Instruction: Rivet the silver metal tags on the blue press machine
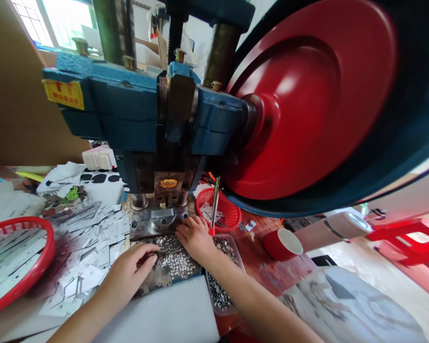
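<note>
My left hand point(134, 267) is curled low over the left side of a pile of small shiny metal pieces point(177, 257). Its thumb and fingers come together, and whatever may be between them is too small to make out. My right hand point(196, 238) reaches to the right front edge of the steel die block point(159, 221), fingers bent and close together; what its fingertips hold, if anything, is hidden. Above the block stands the blue press point(128, 114), its ram point(168, 186) over the die. Flat metal pieces point(157, 281) lie below my left hand.
A clear plastic box point(219, 290) of small metal parts sits under my right forearm. Flat metal plates point(93, 243) spread leftward beside a red basket point(46, 247). Behind the lever point(215, 202) is another red basket point(232, 219). A red flywheel point(307, 105) overhangs a red cup point(277, 245).
</note>
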Demonstrator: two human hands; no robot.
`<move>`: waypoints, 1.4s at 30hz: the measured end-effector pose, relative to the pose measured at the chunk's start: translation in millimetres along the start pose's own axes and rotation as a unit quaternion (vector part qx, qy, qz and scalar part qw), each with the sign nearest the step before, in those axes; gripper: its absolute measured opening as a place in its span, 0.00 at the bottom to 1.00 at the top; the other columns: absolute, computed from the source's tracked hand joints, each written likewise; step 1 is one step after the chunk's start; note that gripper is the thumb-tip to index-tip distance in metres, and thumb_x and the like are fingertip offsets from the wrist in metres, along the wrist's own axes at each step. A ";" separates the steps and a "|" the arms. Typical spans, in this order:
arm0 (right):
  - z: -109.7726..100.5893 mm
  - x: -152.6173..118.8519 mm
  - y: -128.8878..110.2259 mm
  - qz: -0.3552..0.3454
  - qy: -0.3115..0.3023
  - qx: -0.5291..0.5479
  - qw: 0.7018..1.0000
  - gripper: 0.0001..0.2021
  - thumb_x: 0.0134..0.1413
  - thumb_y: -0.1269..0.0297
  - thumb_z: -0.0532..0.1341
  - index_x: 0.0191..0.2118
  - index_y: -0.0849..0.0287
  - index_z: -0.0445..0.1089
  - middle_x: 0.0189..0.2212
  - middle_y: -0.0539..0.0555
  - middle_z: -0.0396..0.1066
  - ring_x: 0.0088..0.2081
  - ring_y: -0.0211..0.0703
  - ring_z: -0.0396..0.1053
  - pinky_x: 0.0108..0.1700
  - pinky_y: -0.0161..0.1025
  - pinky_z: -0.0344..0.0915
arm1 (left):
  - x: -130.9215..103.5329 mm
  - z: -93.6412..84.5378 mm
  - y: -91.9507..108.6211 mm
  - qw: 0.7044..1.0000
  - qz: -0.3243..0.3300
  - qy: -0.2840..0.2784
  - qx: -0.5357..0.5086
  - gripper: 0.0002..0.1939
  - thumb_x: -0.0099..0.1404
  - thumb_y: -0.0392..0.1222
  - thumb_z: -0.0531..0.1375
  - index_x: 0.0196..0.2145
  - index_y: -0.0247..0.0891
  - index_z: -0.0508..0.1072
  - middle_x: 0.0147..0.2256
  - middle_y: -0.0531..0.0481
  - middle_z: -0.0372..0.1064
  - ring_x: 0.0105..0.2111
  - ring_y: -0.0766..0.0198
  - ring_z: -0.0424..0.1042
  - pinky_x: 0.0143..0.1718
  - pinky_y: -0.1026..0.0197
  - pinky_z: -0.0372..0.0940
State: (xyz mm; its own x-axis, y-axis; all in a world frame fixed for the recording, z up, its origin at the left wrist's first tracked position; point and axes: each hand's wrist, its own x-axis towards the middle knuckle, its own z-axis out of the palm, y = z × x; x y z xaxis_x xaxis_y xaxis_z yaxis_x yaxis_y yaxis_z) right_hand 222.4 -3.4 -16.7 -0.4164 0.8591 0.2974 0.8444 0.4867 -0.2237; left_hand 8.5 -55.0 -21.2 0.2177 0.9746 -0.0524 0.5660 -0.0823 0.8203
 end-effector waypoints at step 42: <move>-11.4 39.1 -17.2 0.028 0.120 0.180 0.976 0.10 0.58 0.69 0.57 0.42 0.52 0.74 0.43 0.51 0.73 0.48 0.44 0.66 0.56 0.47 0.54 | 85.0 -24.9 19.4 0.988 -0.046 0.145 -0.040 0.16 0.56 0.52 0.58 0.35 0.41 0.76 0.37 0.49 0.78 0.39 0.55 0.74 0.43 0.55 0.65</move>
State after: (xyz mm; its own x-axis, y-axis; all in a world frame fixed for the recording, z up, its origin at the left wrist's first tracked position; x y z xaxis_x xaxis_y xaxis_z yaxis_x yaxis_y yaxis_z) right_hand 195.5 20.0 9.4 -0.2461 0.8456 0.4737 0.6722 0.5010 -0.5451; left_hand 18.2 31.5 4.4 -0.0755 0.9968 0.0271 0.5048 0.0148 0.8631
